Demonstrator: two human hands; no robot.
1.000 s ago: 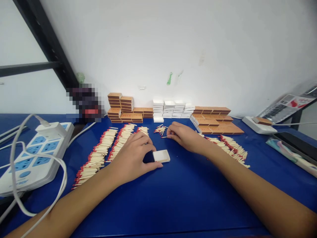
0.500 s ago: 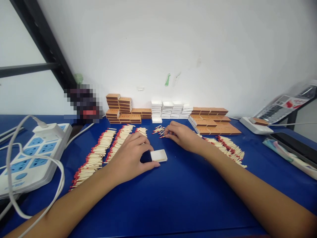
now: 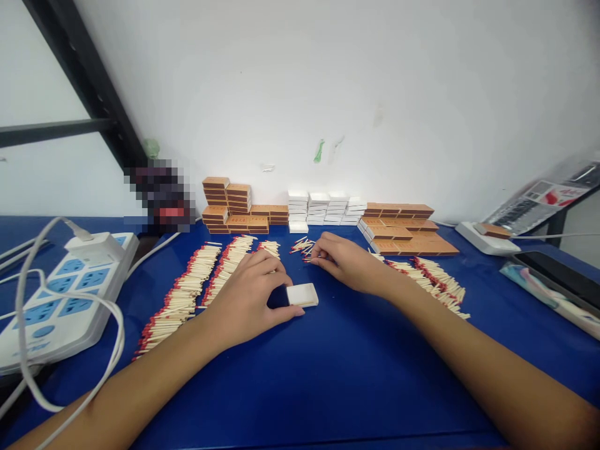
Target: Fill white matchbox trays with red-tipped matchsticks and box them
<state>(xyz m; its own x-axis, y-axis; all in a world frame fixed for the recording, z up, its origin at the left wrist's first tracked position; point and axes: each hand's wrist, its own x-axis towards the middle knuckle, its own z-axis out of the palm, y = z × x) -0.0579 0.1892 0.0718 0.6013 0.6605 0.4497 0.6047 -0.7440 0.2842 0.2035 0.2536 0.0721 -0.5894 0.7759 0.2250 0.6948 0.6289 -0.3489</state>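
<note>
My left hand (image 3: 255, 290) rests on the blue table, thumb and fingers gripping a small white matchbox tray (image 3: 302, 294) by its left end. The tray lies flat with its hollow side up, and no matches show in it. Beyond it, my right hand (image 3: 340, 259) is pinched at the edge of a small loose pile of red-tipped matches (image 3: 300, 245). A match end shows at its fingertips, partly hidden by them. Long rows of matches (image 3: 180, 294) lie left of my left hand, and more matches (image 3: 426, 281) lie behind my right forearm.
Brown matchboxes (image 3: 248, 224) are stacked against the wall at the left, with more brown matchboxes (image 3: 403, 231) at the right. White trays (image 3: 319, 209) stand stacked between them. A power strip (image 3: 60, 300) with looping cables is at far left; a phone (image 3: 562, 278) lies at far right.
My right fingers have drawn closer together beside the small match pile, shifting very little. My left hand keeps its hold on the tray. The whole view has shifted slightly.
</note>
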